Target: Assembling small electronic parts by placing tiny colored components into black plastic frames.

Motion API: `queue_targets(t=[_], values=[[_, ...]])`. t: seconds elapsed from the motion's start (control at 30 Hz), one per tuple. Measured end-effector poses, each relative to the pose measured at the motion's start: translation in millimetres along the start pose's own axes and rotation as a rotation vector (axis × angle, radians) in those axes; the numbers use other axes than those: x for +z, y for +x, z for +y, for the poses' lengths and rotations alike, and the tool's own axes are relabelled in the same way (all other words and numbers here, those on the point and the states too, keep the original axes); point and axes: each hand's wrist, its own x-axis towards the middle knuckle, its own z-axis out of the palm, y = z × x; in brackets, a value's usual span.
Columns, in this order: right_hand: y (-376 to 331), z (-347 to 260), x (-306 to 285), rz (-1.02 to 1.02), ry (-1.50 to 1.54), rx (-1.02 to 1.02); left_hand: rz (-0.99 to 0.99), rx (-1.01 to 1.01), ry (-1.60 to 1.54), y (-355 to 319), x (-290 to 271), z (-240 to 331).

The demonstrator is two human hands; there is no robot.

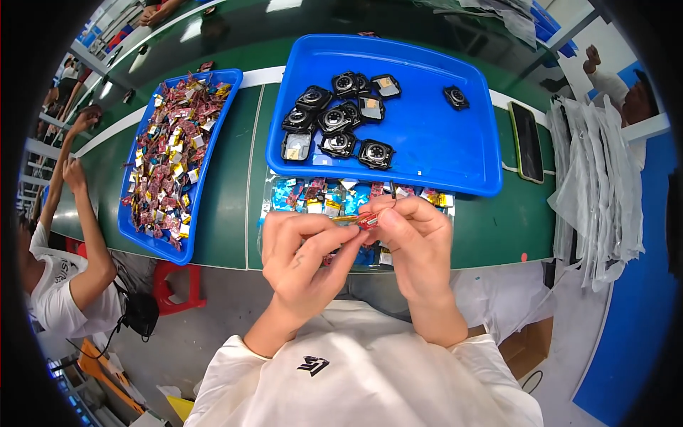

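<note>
Close in front of my chest, both hands pinch one small red circuit board (pixel 368 221) with a thin yellowish strip running off it to the left. My left hand (pixel 302 260) is closed on the strip side, thumb and forefinger together. The fingertips of my right hand (pixel 420 245) grip the board from the right. Under my hands lies a clear tray (pixel 266 206) of small red, blue, white and yellow electronic parts, partly covered by them. Beyond it stands a large blue tray (pixel 441 142), where several black smartwatch bodies (pixel 334 119) are grouped left of centre.
On the left, a narrower blue tray (pixel 125 213) is heaped with small circuit parts. A phone (pixel 526 142) with a green edge and a stack of translucent plastic sheets (pixel 594 185) lie to the right. A person (pixel 78 285) sits at the left, near a red stool (pixel 178 288).
</note>
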Motion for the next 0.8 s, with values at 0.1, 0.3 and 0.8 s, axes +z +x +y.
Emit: queue_targets(t=[0.1,0.3,0.8], values=[[-1.6,1.3,-2.6,0.005,0.013,0.011,-0.014,0.042,0.025,-1.6,-1.2,-3.8],[-3.1,6.9,1.4,-0.044,-0.086,-0.168,-0.252,-0.863,-0.722,-1.9,-12.7,-1.3],[-8.1,8.9,-2.5,0.002,-0.178,-0.250,-0.090,0.096,0.023,6.3,-6.9,-2.7]])
